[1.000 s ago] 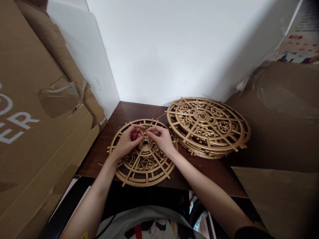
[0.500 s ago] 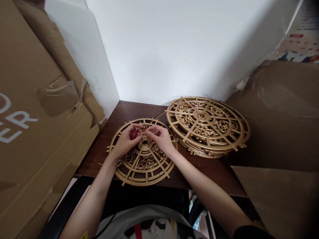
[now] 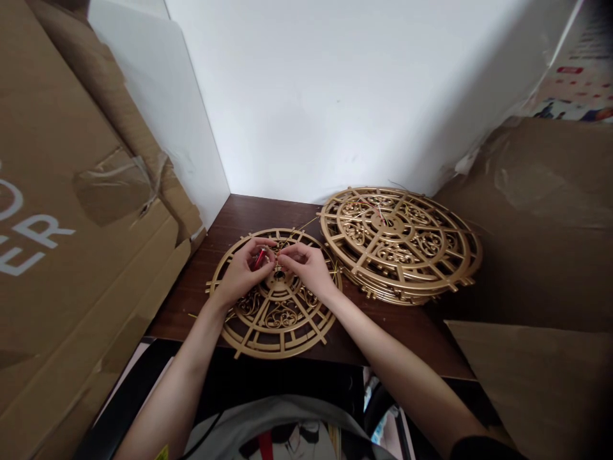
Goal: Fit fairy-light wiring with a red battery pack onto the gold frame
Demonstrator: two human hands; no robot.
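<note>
A round gold openwork frame [image 3: 282,351] with scrollwork lies flat on the dark brown table, its hub under my fingers. My left hand [image 3: 242,275] is closed around a small red-handled tool [image 3: 259,258], whose kind I cannot make out. With its fingertips pinched together, my right hand [image 3: 309,265] meets the left just above the hub, on thin wires [image 3: 278,257]. The fingers partly cover the wire ends. More thin yellowish wire [image 3: 306,223] runs from the frame toward the back right.
A stack of similar gold frames [image 3: 400,243] stands at the right, with loose wires on top. Large cardboard boxes flank the brown table [image 3: 230,214], one box [image 3: 86,211] at left and another [image 3: 536,223] at right. A white wall [image 3: 311,102] rises behind.
My right fingertips have shifted very slightly around the wires, and the red tool has turned a little in my left hand. The frames stay in place.
</note>
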